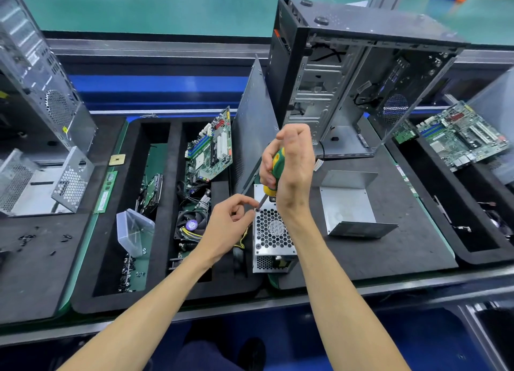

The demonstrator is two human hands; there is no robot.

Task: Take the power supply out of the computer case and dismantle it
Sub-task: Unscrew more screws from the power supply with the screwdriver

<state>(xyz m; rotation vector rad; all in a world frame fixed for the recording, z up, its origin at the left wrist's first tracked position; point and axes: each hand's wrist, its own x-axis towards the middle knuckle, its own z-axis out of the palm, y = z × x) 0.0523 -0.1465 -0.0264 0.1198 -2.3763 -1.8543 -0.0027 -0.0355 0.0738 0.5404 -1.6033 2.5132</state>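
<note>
The silver power supply (271, 238) lies on the black mat in front of me, its honeycomb fan grille facing up. My right hand (292, 165) grips a green and yellow screwdriver (274, 173), whose tip sits at the grille's upper left corner. My left hand (232, 219) is beside that corner, thumb and fingers curled near the screwdriver tip and touching the power supply's edge. The opened black computer case (356, 73) stands upright behind. A bent silver cover plate (349, 201) lies to the right of the power supply.
A black foam tray (172, 204) on the left holds a motherboard (212, 148), a cooler fan (192, 226), a hard drive, cables, a clear plastic box (133, 230) and loose screws. A grey side panel (254, 120) leans upright. Another case stands far left, another motherboard far right.
</note>
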